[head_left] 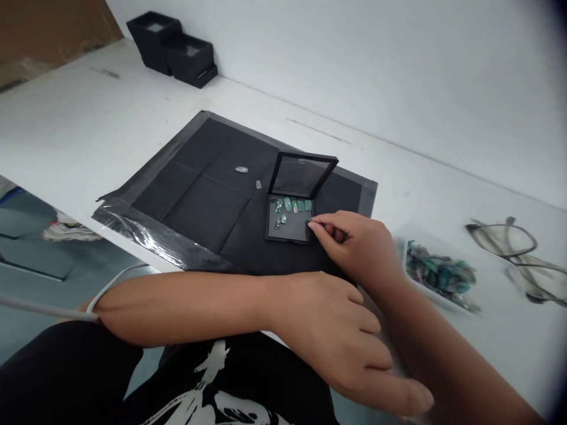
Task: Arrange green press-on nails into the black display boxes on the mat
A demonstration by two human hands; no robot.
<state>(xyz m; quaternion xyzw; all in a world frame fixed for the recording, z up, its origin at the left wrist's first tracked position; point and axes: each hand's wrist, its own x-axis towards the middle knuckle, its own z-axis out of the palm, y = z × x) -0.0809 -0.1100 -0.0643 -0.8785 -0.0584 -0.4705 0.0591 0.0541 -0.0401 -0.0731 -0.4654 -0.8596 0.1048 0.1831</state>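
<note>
My right hand [361, 242] pinches a small dark green press-on nail [309, 222] between thumb and fingertip, at the right edge of a black case [290, 231]. The case's clear-windowed lid [301, 176] stands raised. Inside lie a row of green nails [295, 206] along the back and two smaller decorated ones [280, 221] at the left. My left hand [336, 342] is held palm down over my lap, in front of the right forearm. Its fingers curl under; the thumb and anything in the grip are hidden.
A black mat [190, 177] with taped edges lies under the case, bearing a clear oval piece [241, 169] and a small pale piece [258, 185]. At right are a tray of green pieces [438, 271] and eyeglasses [505, 239]. Black boxes [190, 56] stand by the wall.
</note>
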